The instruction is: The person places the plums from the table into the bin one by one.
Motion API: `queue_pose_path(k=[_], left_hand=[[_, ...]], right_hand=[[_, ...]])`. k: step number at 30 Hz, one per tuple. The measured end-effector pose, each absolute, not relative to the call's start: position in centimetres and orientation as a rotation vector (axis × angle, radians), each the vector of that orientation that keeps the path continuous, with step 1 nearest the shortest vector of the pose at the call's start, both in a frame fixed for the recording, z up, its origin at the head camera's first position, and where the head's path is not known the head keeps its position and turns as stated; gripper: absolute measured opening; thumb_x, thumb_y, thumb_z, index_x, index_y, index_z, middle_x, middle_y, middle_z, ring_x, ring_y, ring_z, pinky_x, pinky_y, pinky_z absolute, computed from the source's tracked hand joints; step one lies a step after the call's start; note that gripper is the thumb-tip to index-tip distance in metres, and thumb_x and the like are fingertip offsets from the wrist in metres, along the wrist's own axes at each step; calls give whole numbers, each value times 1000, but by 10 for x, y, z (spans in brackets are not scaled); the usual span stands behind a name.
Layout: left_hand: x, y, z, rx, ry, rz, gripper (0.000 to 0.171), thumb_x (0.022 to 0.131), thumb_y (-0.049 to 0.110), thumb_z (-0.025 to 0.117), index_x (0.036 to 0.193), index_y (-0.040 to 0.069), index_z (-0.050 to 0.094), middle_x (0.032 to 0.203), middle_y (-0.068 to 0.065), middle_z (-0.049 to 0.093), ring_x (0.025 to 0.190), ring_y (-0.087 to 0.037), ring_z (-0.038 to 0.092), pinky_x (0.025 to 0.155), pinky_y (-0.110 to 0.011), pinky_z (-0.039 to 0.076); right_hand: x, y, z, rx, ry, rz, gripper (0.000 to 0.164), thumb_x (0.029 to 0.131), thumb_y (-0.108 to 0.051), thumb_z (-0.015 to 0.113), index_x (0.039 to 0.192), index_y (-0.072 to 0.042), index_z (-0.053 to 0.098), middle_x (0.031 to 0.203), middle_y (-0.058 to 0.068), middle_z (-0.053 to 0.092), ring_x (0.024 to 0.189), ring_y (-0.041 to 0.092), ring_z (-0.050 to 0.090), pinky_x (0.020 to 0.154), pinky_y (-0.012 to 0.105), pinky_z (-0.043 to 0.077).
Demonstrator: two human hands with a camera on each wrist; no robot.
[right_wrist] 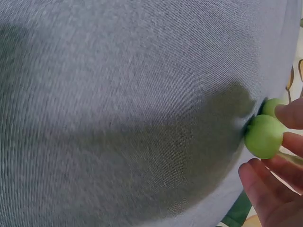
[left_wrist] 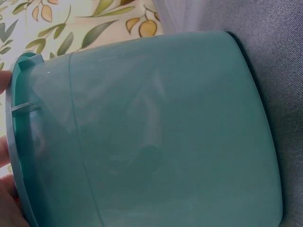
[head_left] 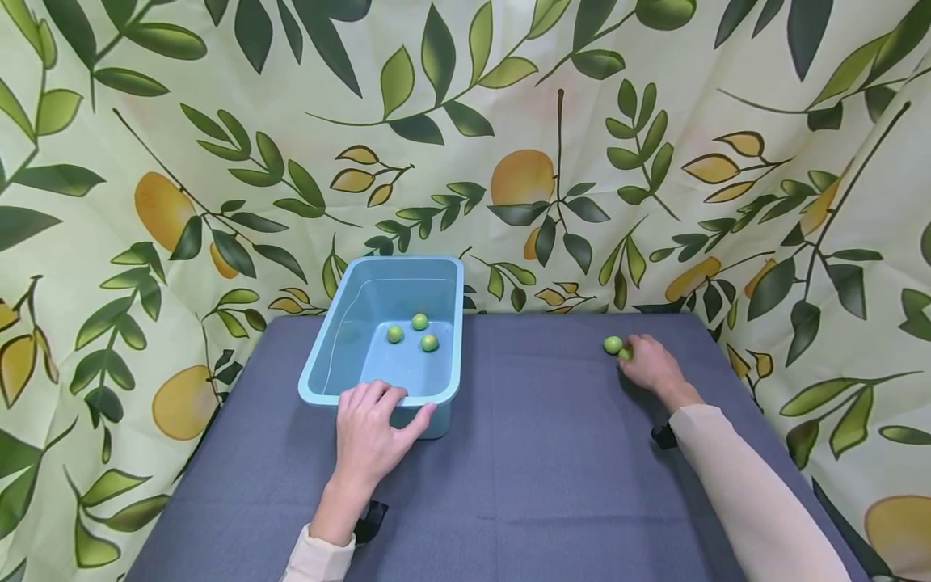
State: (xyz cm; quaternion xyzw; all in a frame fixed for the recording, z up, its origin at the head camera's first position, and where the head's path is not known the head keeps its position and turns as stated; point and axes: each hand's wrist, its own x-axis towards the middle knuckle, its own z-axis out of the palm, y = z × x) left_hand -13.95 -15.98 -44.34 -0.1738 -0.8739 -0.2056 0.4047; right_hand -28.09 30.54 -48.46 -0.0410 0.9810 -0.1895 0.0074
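Observation:
A light blue plastic bin stands on the left of the table, with three small green balls, fruit-like in look, on its floor. My left hand holds the bin's near rim, fingers bent over it and thumb spread to the right. Its fingertips show only partly beside the rim in the left wrist view. At the far right, my right hand has its thumb and fingers around a green ball, low at the cloth. Another green ball lies just beside it, partly hidden in the right wrist view.
A dark grey-blue cloth covers the table, with bare cloth between bin and right hand. Patterned fabric with leaves and fruit hangs along the back and sides, close behind the bin.

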Motion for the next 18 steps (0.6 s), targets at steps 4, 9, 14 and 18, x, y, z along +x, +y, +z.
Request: queue_pose_path(k=[4,9,14,18], left_hand=[[-139,-160,-443,-442,-2211,-520,45,85,53,67,78,9,71,76,-3,61,70,-28,54,68,-44,40],[-138,-159,-442,-429,-2238,-524,50,90,58,61,78,10,71,77,-2,61,71,-28,55,69,-45,40],[-139,-160,-442,-427,-2234,-520,47,87,55,65,79,9,72,77,-3,61,71,-28,55,69,-45,40],[-140,-160,-443,-435,-2214,-519,44,84,52,69,79,8,71,76,-4,61,70,-29,55,69,-45,40]], right_hand=[[-281,303,-489,-138,3049,-598,35,91,-12,64,118,11,59,111,30,57,96,43,56,79,60,47],[-278,301,-493,-175,3064,-604,34,90,-10,64,116,11,61,112,30,58,96,42,57,80,59,47],[-278,294,-488,-208,3059,-638,32,89,-10,65,115,9,63,113,30,59,98,41,57,82,59,47],[-278,286,-483,-233,3036,-685,31,90,-11,66,114,8,64,112,29,60,95,39,56,81,57,47]])
